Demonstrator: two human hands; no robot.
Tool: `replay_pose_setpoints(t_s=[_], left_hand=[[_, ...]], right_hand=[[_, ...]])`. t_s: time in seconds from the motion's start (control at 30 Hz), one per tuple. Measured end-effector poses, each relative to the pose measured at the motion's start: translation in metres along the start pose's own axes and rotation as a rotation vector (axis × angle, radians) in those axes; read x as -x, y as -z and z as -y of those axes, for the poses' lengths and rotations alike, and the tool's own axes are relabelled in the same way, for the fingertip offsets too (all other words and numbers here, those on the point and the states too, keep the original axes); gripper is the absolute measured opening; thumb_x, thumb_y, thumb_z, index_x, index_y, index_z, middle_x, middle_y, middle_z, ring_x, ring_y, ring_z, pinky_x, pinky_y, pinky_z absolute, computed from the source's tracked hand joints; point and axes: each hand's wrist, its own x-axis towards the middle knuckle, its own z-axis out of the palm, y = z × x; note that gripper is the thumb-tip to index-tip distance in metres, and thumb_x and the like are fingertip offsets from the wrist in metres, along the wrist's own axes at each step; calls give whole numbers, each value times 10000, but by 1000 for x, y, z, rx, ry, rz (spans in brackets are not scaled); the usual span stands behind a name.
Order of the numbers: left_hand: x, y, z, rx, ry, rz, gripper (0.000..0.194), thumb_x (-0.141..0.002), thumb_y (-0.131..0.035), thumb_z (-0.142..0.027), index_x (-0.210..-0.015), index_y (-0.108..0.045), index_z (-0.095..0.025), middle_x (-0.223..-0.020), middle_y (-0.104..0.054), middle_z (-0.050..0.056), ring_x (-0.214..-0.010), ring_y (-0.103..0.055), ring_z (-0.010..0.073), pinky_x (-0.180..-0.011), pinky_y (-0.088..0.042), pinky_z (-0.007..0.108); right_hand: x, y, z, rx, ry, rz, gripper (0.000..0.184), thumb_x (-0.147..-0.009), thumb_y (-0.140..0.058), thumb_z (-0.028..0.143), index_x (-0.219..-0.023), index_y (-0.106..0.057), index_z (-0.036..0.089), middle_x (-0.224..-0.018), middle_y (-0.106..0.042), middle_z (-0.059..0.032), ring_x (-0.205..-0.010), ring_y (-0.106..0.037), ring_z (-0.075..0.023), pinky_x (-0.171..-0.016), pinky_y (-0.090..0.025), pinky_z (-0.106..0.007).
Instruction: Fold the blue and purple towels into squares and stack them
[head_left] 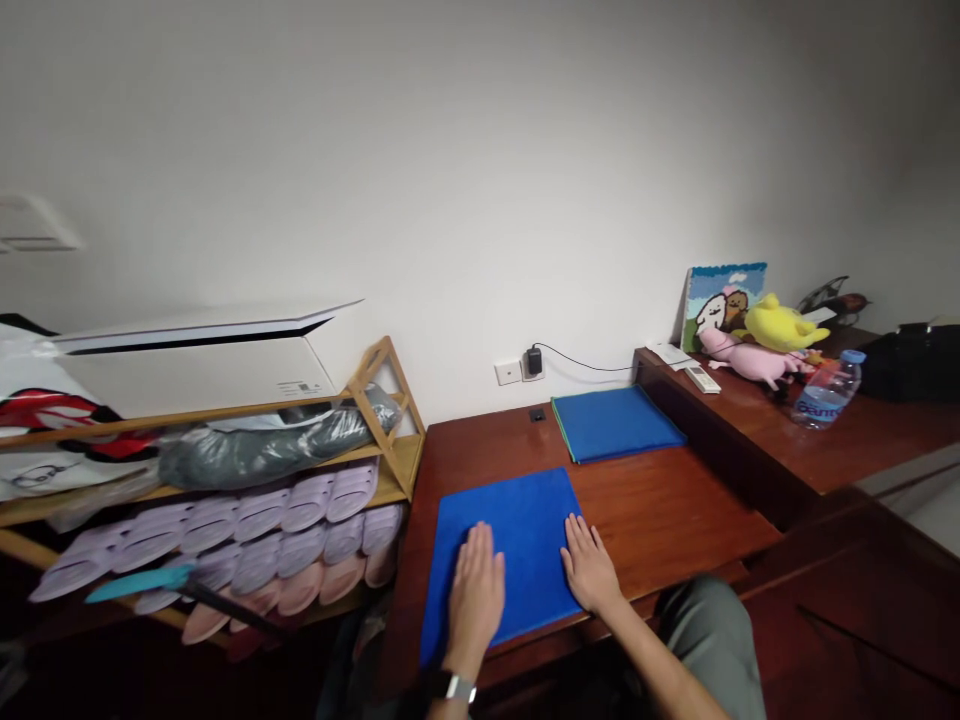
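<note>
A blue cloth (525, 530) lies spread flat on the reddish-brown wooden desk (660, 510), reaching the desk's front edge. My left hand (478, 590) rests palm down on the left part of the cloth, fingers stretched out and pointing away from me. At the cloth's right edge, my right hand (589, 565) lies flat with its fingers extended, partly over the cloth and partly over bare wood. Neither hand grips anything. Farther back, a folded stack of blue cloths (619, 422) with a green edge lies near the wall.
Left of the desk stands a wooden rack (409, 460) with slippers (300, 545) and a white box (202, 375). On the raised right surface are a remote control (703, 379), a pink plush toy (754, 362), a yellow plush toy (780, 325) and a plastic bottle (827, 393). A charger (534, 360) is plugged into the wall.
</note>
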Motion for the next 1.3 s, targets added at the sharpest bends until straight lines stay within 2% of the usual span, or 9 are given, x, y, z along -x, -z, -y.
replay_pose_setpoints(t_s=[0.1, 0.2, 0.27, 0.47, 0.53, 0.8, 1.0, 1.13, 1.3], left_hand=[[-18, -10, -68, 74, -203, 165, 614, -1116, -319, -356, -1705, -261, -192, -1740, -402, 110, -1624, -374, 248, -1320, -398, 505], [-20, -22, -89, 77, -206, 305, 599, -1117, -300, -393, -1673, -354, -178, -1712, -438, 125, -1597, -426, 259, -1304, -421, 512], [-9, -26, -68, 27, -113, 334, 600, -1113, -293, -405, -1644, -421, -157, -1694, -463, 135, -1581, -454, 270, -1295, -431, 516], [54, -19, 59, -193, 188, 220, 605, -1082, -283, -340, -1646, -445, -193, -1697, -485, 61, -1597, -427, 235, -1322, -384, 469], [67, -16, 80, -226, 221, 201, 616, -1083, -259, -359, -1652, -436, -203, -1701, -482, 37, -1600, -420, 213, -1322, -377, 441], [64, -13, 76, -215, 218, 188, 648, -1074, -214, -378, -1647, -443, -184, -1679, -504, 47, -1584, -446, 218, -1315, -380, 443], [68, -11, 84, -155, 198, 122, 665, -1057, -275, -334, -1716, -224, -261, -1644, -550, 42, -1551, -497, 245, -1299, -416, 507], [54, -13, 58, -122, 115, 36, 665, -1074, -272, -333, -1725, -153, -257, -1648, -549, 65, -1531, -523, 241, -1270, -467, 500], [-7, -29, -48, 102, -139, 207, 623, -1100, -291, -368, -1706, -302, -222, -1727, -436, 91, -1611, -400, 243, -1315, -414, 499]], right_hand=[[-2, 3, 0, -4, 6, 17, 661, -1130, -242, 411, -1713, -297, 105, -1765, -242, -76, -1662, -223, -248, -1369, -183, -456], [-3, 3, -1, -5, 14, 13, 655, -1128, -252, 404, -1713, -296, 112, -1763, -241, -70, -1662, -223, -248, -1370, -187, -464], [-3, 0, -2, -6, 16, -2, 654, -1134, -235, 415, -1715, -288, 119, -1764, -234, -69, -1661, -225, -247, -1366, -201, -467], [-3, -1, -1, 6, 1, 8, 667, -1142, -218, 452, -1716, -279, 117, -1766, -219, -61, -1660, -225, -243, -1367, -206, -460], [-3, 2, -1, 6, -3, 20, 665, -1142, -220, 448, -1718, -277, 120, -1768, -210, -57, -1661, -220, -241, -1368, -201, -454], [5, 13, 4, -16, 35, -16, 674, -1146, -192, 464, -1717, -284, 117, -1765, -237, -59, -1662, -217, -240, -1370, -197, -452], [8, 9, 6, -28, 10, -2, 666, -1145, -208, 466, -1718, -293, 136, -1764, -240, -54, -1660, -220, -241, -1370, -200, -452], [10, 3, 4, -33, -10, 15, 655, -1143, -229, 463, -1721, -288, 161, -1769, -222, -37, -1660, -214, -229, -1370, -198, -431], [11, 3, 1, -30, 7, 31, 657, -1142, -226, 450, -1720, -267, 140, -1770, -208, -55, -1664, -209, -239, -1370, -198, -453]])
